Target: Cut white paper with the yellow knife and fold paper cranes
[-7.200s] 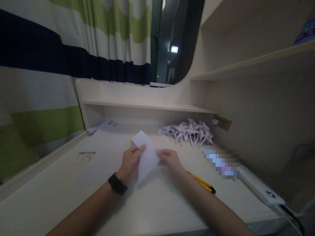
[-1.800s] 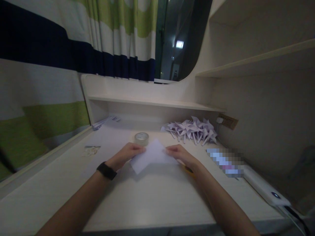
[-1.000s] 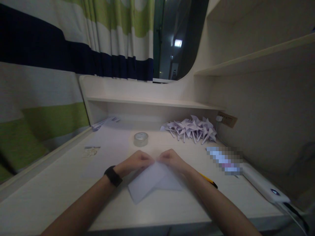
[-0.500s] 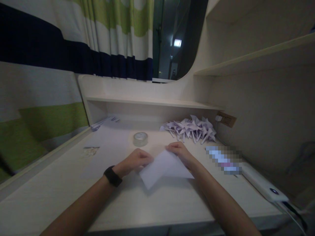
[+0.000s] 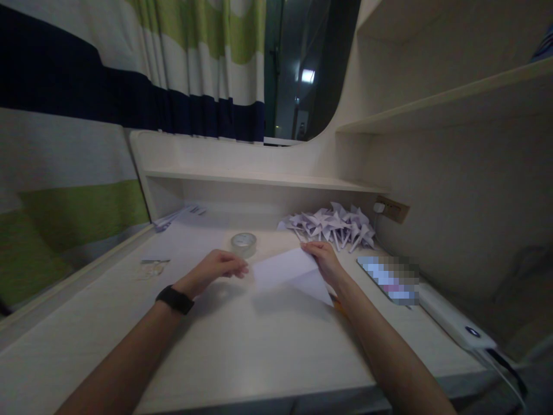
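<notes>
A folded sheet of pale lilac paper lies on the cream wooden desk, and everything else is placed from it. The right hand sits at the sheet's far right corner, its fingers curled over the top edge and pinching the paper there, so that the upper layer lifts slightly off the desk. The left hand rests just left of the sheet with its fingers loosely curled and their tips pointing toward the paper's left corner; whether they touch the paper cannot be told, and they grip nothing. A black band circles the left wrist. Beyond the sheet, a little to its left, stands a roll of clear adhesive tape. Farther back and to the right of the sheet lies a heap of folded lilac paper pinwheels, near a wall socket. To the sheet's right lies a white power bank with a cable leaving its near end. Far left of the sheet, a small printed card lies flat, and a stack of flat paper sheets sits under the low shelf.
</notes>
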The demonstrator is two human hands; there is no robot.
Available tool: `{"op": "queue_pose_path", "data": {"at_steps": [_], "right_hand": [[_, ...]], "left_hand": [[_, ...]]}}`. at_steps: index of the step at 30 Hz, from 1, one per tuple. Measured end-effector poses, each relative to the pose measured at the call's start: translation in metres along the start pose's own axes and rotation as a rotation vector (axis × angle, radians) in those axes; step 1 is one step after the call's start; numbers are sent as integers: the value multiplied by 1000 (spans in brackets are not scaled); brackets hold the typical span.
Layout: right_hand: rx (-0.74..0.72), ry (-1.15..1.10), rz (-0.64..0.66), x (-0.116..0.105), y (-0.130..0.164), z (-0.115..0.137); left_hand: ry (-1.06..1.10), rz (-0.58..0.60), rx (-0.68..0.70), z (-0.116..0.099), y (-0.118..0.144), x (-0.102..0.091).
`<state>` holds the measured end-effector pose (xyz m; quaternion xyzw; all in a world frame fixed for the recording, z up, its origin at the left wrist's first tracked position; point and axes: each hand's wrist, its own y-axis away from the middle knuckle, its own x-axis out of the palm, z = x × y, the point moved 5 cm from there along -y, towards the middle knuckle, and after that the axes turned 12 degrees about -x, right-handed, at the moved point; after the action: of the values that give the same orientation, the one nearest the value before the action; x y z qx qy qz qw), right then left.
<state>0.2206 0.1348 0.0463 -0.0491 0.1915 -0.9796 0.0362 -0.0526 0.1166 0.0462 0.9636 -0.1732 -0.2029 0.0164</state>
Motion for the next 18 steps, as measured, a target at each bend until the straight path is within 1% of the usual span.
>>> {"op": "queue_pose_path", "data": {"at_steps": [2,3,4,8,10,13,18], "right_hand": [[2,-3,-13,6,2,-7],[12,0,-5,11,3,-12],[20,4,4,17,5,-17],[70,32,74,43,17,-36],[87,31,108,50,22,-40],[122,-7,202,55,26,-38],[155,32,431,62,35,-29]], "left_hand": [[33,-104,-4,0,-3,-5],[30,-116,8,-1,-3,-3],[8,-95,26,-4,-3,1],[-110,145,55,-11,3,24],[-114,228,37,-10,7,31],[-120,288,41,-6,8,36],[-147,369,68,3,5,47]]}}
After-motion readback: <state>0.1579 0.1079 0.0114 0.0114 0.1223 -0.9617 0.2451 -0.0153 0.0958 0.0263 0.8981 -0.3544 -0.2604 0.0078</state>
